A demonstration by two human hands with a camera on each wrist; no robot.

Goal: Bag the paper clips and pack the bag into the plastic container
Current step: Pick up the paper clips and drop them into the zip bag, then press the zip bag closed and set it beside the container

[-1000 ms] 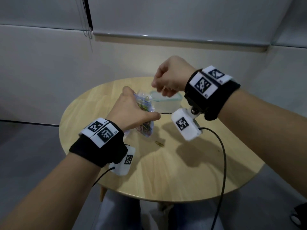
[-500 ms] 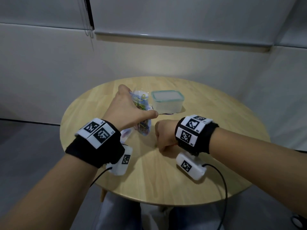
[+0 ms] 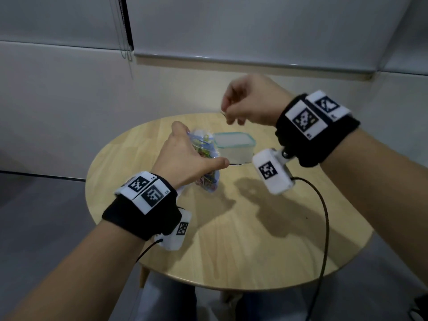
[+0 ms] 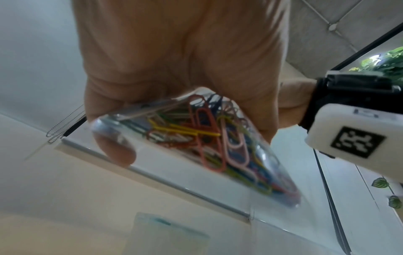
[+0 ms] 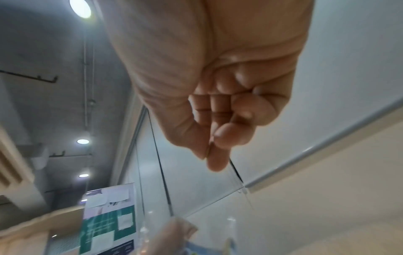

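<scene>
The left hand (image 3: 185,158) was nearest, above the round wooden counter (image 3: 243,239), its grip curled round a clear plastic bag (image 3: 209,181) of coloured paper clips (image 4: 209,138). The bag stood upright, thumb on one side and fingers on the other, its mouth pointing up. Just behind the bag, the plastic container (image 3: 234,147) with a teal rim sat on the counter, apparently without a lid. Farther back and higher, the right hand (image 3: 252,100) hung above the bag and container, its grip pressed together, thumb and forefinger pinching a small, thin, wire-like item (image 3: 223,113), too small to identify.
</scene>
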